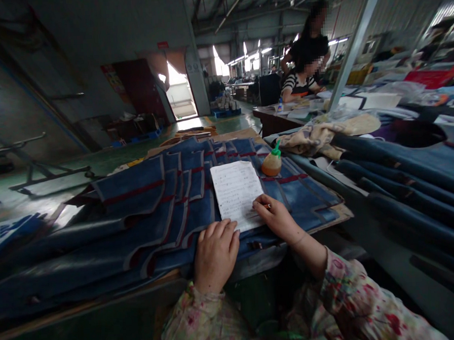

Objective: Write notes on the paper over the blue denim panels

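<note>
A white sheet of paper (235, 190) covered with handwritten lines lies on stacked blue leather-like pieces (133, 195) with grey edges and dark red strips. My left hand (216, 249) rests flat, palm down, its fingertips at the paper's lower left edge. On the lower right of the sheet, my right hand (275, 215) is closed around a pen (267, 206), of which only a short part shows between the fingers. Just beyond the paper stands a small squeeze bottle (272, 162) with a green top and orange-brown contents.
To the right, more blue pieces (410, 180) lie in layers beside a crumpled beige cloth (312, 137). A slanted metal post (353, 46) rises there. Two people (302, 80) are at a table (266, 116) farther back. A metal rack (48, 174) stands at left.
</note>
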Available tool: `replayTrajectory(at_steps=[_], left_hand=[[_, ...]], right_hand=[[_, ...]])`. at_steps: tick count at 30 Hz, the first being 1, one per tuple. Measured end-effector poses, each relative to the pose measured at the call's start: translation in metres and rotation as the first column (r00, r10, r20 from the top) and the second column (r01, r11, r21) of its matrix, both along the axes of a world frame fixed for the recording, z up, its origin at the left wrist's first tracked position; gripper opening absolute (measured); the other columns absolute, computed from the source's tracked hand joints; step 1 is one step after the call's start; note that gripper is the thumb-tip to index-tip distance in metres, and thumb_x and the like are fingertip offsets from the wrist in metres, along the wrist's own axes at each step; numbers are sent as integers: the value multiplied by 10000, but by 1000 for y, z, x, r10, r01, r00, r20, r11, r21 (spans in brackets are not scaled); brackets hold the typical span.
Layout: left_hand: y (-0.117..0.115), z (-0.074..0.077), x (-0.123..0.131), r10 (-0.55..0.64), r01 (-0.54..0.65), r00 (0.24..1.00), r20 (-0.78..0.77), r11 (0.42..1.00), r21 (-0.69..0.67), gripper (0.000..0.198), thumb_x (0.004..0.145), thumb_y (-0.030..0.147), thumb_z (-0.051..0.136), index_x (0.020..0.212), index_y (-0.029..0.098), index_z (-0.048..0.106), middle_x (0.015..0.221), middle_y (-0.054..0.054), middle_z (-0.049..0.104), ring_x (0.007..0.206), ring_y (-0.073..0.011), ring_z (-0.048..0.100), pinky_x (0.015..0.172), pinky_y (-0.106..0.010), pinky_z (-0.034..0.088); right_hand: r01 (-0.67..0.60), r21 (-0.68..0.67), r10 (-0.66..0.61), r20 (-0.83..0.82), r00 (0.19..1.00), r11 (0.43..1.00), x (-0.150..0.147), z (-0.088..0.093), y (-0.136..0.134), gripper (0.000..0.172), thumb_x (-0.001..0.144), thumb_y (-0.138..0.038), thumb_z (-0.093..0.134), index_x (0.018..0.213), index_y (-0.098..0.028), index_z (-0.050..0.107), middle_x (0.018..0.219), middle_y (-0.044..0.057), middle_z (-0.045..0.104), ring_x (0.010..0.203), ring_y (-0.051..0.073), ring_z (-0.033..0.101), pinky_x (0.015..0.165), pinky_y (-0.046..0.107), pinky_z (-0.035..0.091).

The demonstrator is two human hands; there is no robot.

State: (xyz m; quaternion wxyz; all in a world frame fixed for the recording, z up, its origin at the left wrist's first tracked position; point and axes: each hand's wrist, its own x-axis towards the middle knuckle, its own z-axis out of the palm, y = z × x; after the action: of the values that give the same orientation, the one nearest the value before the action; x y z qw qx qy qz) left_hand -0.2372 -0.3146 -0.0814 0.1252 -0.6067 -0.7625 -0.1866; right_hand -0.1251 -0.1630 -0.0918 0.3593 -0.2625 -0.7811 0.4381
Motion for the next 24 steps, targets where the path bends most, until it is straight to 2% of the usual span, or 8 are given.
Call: replayTrajectory(at_steps=[4,7,10,12,14,16,20,24], left_hand=[[0,1,1,-10,10,1000,-16,1000,10,247,900,263,437,1081,224,600,1101,-39,628,1013,-201,544,829,-369,415],[-1,2,1,-4,5,1000,-23,1000,19,250,899,260,438,1082,221,604,1097,-44,630,1006,-202,548,824,-365,422],[-1,3,1,-8,9,1000,-22,1000,19,256,902,256,430,1087,217,603,1099,-54,631,1009,-203,547,831,-365,421],[0,3,1,-18,19,1000,-21,1000,14,259,906,254,421,1090,213,599,1105,-59,630,1017,-207,544,833,-371,420],[-1,2,0,-26,26,999,-28,1000,12,256,905,254,421,1089,212,595,1112,-58,627,1023,-212,545,826,-377,424],[-1,0,-2,-33,34,999,-44,999,22,251,902,255,428,1088,213,591,1112,-57,627,1017,-214,550,815,-377,430],[0,-5,-7,-47,51,996,-74,998,45,258,901,260,428,1111,204,566,1111,-63,628,1015,-218,556,805,-372,442],[1,-7,-10,-69,74,994,-84,995,69,271,903,269,419,1130,201,551,1109,-66,627,1014,-211,564,798,-359,462]], right_hand=[[81,-24,-84,-189,978,996,6,3,1,283,862,-410,442,837,-153,558,680,2,534,646,118,515,617,220,413],[39,29,-33,-186,982,999,15,6,3,302,896,-395,413,1011,-162,567,790,33,603,723,132,569,691,245,449],[-55,245,67,-41,997,968,26,9,4,244,899,-313,429,1043,-178,573,944,64,629,884,161,582,815,295,444],[-177,406,133,136,982,897,32,13,3,205,879,-251,463,1020,-173,590,964,72,629,927,175,568,841,309,433],[-317,490,172,319,932,812,35,19,2,198,851,-197,493,1011,-164,604,936,75,624,902,177,564,821,299,436],[-409,514,167,452,876,754,35,25,0,232,821,-142,497,1022,-158,611,917,75,614,878,172,563,811,284,435],[-493,526,107,601,792,693,28,34,-1,368,754,-67,476,1096,-147,585,966,88,599,898,178,562,823,288,430],[-495,531,62,637,769,688,26,36,1,395,743,-79,482,1124,-149,561,1024,105,583,951,190,550,843,307,422]])
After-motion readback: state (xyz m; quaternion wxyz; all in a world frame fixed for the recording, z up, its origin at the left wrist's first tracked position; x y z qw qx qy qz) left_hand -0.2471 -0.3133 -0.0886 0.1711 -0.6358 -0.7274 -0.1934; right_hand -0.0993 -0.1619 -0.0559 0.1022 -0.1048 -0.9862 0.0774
